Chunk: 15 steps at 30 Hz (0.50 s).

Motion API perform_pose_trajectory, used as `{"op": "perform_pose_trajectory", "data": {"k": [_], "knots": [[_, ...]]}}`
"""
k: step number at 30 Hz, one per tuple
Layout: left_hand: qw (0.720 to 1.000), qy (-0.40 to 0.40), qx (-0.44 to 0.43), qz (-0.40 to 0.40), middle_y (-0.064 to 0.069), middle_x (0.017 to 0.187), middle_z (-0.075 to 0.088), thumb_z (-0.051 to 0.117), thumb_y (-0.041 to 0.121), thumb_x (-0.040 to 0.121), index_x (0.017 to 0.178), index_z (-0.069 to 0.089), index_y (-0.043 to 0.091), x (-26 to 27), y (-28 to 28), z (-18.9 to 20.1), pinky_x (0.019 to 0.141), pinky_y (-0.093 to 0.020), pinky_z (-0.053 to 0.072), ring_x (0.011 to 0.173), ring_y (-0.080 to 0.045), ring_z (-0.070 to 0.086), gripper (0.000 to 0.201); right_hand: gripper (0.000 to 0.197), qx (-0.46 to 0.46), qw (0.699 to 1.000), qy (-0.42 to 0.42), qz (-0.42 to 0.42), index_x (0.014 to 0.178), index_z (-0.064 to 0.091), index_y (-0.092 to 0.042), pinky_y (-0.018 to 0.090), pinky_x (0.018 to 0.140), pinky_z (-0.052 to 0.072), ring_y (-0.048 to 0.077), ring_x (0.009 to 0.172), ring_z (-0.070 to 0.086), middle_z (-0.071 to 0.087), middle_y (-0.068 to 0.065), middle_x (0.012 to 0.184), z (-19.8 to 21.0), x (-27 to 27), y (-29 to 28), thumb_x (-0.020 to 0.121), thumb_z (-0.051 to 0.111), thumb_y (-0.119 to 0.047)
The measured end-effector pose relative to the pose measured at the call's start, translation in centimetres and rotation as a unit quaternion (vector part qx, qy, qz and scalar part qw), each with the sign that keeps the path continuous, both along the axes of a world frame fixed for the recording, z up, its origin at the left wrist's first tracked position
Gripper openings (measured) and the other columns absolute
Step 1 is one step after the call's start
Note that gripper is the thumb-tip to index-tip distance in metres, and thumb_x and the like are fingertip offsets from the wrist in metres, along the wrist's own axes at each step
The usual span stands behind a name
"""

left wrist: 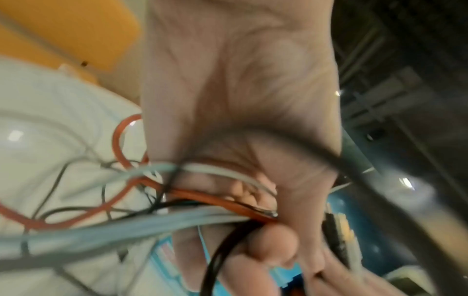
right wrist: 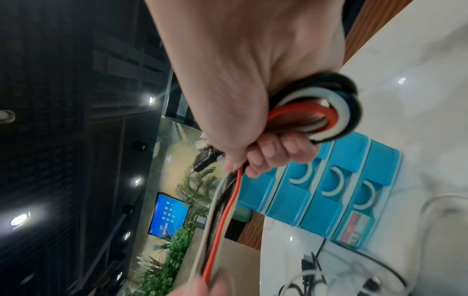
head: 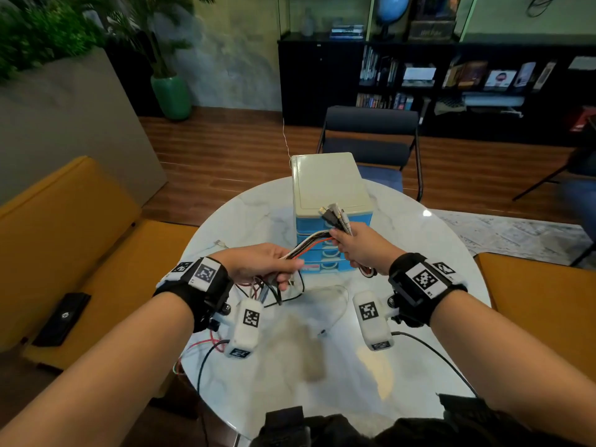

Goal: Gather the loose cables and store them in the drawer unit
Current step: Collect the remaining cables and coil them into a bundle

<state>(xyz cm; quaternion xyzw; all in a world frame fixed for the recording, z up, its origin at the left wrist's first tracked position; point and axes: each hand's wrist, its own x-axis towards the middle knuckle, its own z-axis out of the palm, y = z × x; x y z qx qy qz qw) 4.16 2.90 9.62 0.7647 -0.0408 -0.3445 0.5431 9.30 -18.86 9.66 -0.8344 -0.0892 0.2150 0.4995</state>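
Fingers (right wrist: 268, 154) of right hand (head: 364, 250) and left hand (head: 261, 266) curl around cables (head: 309, 241) held before drawer unit (head: 329, 201); bundle half-gathered, strands trail on desk (head: 429, 250), drawers closed, storing left.

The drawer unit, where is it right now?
In the head view, the drawer unit stands on the marble table, centre-far, just behind the right hand.

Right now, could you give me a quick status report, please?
Both hands, left hand and right hand, grip cable bundle. Drawer unit shut. Tails trail on table.
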Motion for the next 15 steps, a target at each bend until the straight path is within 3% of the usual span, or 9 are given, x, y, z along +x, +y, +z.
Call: {"op": "perform_pose_trajectory", "data": {"k": [2,4,7,10,13,15], "knots": [[0.981,-0.105,0.152,-0.056,0.002,0.069,0.062,0.059,0.026,0.093,0.081,0.054,0.018,0.2,1.2,-0.3,0.065,-0.021,0.044,0.065,-0.008,0.059,0.015,0.028,-0.007,0.999,-0.02,-0.029,0.079,0.052,-0.017,0.026,0.048,0.036,0.013,0.052,0.038,0.045,-0.001,0.064,-0.3,0.5,-0.6,0.102,0.045,-0.032],[0.946,-0.179,0.255,-0.085,0.003,0.081,0.064,0.063,0.027,0.089,0.089,0.059,0.019,0.4,2.5,-0.9,0.069,-0.02,0.045,0.072,-0.008,0.057,0.009,0.028,-0.005,0.999,-0.019,-0.046,0.08,0.052,-0.017,0.026,0.048,0.036,0.013,0.053,0.039,0.045,-0.001,0.065,-0.4,0.7,-1.0,0.102,0.045,-0.032],[0.897,-0.185,0.387,-0.106,0.004,0.087,0.063,0.066,0.025,0.083,0.087,0.059,0.024,0.6,4.4,-2.2,0.076,-0.028,0.048,0.083,-0.016,0.06,0.007,0.029,0.005,0.997,-0.014,-0.079,0.079,0.05,-0.016,0.026,0.046,0.033,0.012,0.05,0.035,0.042,-0.001,0.063,-0.3,0.9,-1.3,0.102,0.044,-0.032],[0.876,-0.176,0.443,-0.073,0.005,0.091,0.066,0.062,0.02,0.082,0.083,0.059,0.031,0.3,5.7,-3.7,0.085,-0.036,0.051,0.09,-0.018,0.062,0.012,0.027,0.005,0.995,-0.017,-0.095,0.082,0.05,-0.015,0.026,0.045,0.031,0.012,0.049,0.034,0.042,0.0,0.064,0.3,1.1,-1.6,0.102,0.044,-0.032],[0.846,-0.196,0.493,-0.051,0.007,0.091,0.06,0.062,0.027,0.085,0.091,0.056,0.027,0.3,6.2,-4.3,0.083,-0.033,0.042,0.097,-0.019,0.059,0.01,0.02,0.012,0.993,-0.026,-0.113,0.09,0.052,-0.015,0.023,0.045,0.034,0.009,0.051,0.04,0.049,-0.002,0.069,0.8,0.9,-1.8,0.102,0.046,-0.03],[0.846,-0.2,0.495,-0.019,0.011,0.096,0.058,0.066,0.025,0.081,0.099,0.058,0.025,0.5,7.0,-4.9,0.083,-0.03,0.042,0.1,-0.015,0.057,0.02,0.021,0.011,0.992,-0.03,-0.121,0.086,0.052,-0.018,0.022,0.044,0.035,0.009,0.051,0.041,0.049,-0.003,0.068,0.9,1.0,-1.8,0.102,0.047,-0.031]]}}
